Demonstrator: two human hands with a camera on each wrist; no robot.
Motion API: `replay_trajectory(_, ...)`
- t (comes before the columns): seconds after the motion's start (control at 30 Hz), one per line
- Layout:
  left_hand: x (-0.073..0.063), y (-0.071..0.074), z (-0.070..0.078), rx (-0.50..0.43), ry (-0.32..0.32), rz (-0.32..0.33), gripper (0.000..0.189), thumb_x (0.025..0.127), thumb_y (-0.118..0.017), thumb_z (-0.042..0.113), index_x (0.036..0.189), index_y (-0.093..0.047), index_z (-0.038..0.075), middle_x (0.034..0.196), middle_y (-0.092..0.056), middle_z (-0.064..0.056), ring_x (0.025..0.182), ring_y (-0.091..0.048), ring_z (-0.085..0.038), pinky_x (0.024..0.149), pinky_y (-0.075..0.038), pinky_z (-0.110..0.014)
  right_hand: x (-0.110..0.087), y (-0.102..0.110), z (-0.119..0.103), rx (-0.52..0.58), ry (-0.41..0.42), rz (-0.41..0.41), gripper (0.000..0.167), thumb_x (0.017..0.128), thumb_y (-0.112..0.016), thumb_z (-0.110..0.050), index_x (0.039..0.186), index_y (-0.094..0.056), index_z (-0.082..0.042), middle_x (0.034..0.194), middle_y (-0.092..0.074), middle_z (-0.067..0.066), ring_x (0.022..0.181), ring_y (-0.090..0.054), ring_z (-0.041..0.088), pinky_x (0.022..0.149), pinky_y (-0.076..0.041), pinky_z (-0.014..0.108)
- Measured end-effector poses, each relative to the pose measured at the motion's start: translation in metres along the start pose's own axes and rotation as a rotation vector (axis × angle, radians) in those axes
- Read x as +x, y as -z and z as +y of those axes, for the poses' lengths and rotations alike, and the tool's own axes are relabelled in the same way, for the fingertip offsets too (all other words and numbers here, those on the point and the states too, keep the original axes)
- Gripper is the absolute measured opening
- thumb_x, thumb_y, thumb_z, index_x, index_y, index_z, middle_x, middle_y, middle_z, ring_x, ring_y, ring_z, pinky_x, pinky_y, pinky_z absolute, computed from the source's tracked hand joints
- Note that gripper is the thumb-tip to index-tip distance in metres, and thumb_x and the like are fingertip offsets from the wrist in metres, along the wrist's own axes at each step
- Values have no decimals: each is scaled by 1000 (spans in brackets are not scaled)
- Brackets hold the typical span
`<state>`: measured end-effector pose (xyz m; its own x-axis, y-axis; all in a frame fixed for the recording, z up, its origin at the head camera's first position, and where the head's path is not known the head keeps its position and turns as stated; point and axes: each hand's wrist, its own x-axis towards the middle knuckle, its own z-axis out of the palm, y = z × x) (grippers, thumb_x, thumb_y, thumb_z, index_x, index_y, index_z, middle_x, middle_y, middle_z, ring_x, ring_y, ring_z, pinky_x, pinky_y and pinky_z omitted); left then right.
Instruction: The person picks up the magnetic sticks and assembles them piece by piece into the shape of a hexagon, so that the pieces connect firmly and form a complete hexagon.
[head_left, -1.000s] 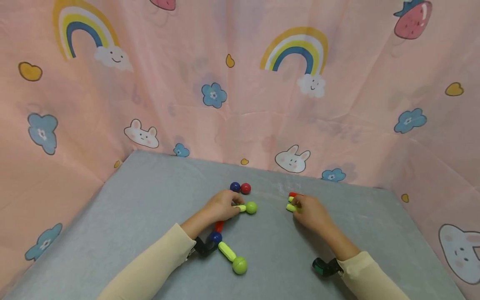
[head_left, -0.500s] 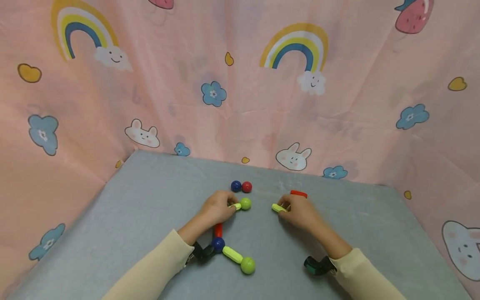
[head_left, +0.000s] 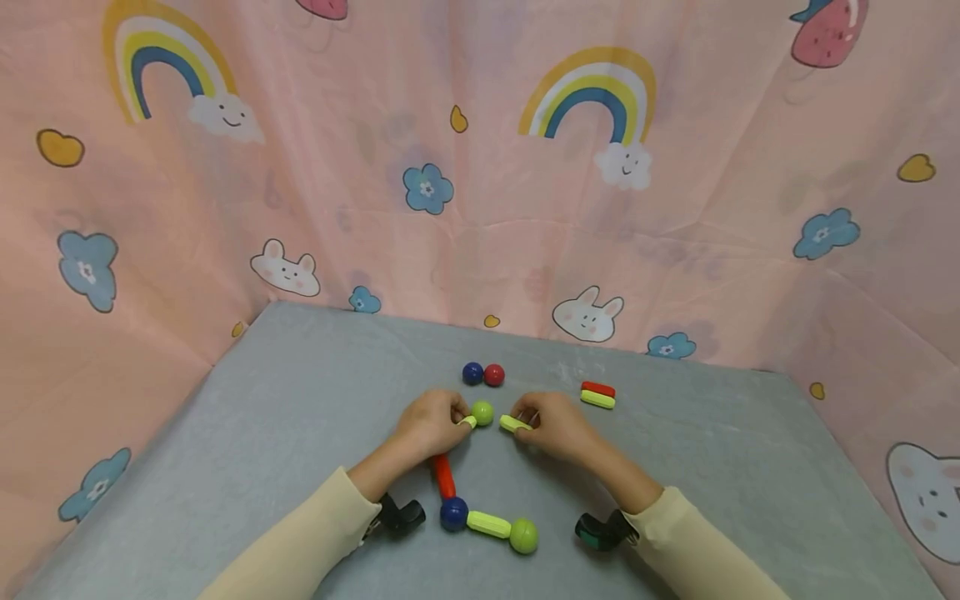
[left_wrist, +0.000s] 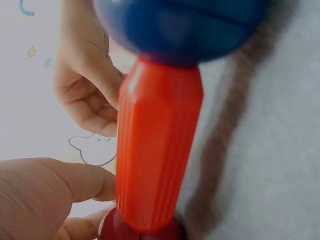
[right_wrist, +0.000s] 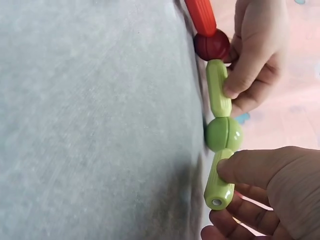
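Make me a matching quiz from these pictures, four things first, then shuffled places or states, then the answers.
1. Left hand
2. Right hand
3. Back blue ball
4. Loose red stick

A. Lies alongside a loose yellow-green stick
B. Pinches the bare-ended stick
C. Pinches the joined stick between the dark red ball and green ball
D. Sits beside a bright red ball

Pairs: 1-C, 2-B, 3-D, 4-A

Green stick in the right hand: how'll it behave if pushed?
The stick is probably stiff: it looks like hard plastic. Its flat sides should resist rolling. The silvery disc in its end may be a magnet, so it might cling.
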<state>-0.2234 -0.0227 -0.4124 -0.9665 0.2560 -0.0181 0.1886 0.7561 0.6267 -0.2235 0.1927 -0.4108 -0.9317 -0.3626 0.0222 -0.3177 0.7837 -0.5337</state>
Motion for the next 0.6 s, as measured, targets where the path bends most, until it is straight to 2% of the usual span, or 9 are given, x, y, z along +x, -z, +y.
replay_trajectory(0.23, 2, -1, -5, -42, -33, -19, 19, 81, -71, 20, 97, -71, 9, 77, -61, 3, 68, -52, -11, 63, -42, -24, 6, -6, 0, 4, 56, -8, 13, 79, -74, -10, 91, -70, -11, 79, -64, -2, 70, -53, 10, 62, -46, 23)
replay_trajectory(0.47, 12, -5, -7, -43, -125, -63, 32, 82, -71, 19, 111, -67, 6, 96, -66, -5, 86, -58, -17, 79, -49, -34, 10, -8, -2, 15, 54, -9, 13, 79, -73, -10, 91, -70, -11, 80, -65, -1, 70, -54, 10, 61, -47, 23)
replay_trajectory(0.6, 20, -8, -6, -52, -174, -78, 32, 83, -70, 18, 113, -67, 7, 99, -65, -7, 87, -56, -18, 79, -48, -34, 11, -8, -3, 32, 47, -21, 13, 80, -73, -10, 93, -69, -11, 82, -65, -1, 69, -54, 11, 58, -47, 23)
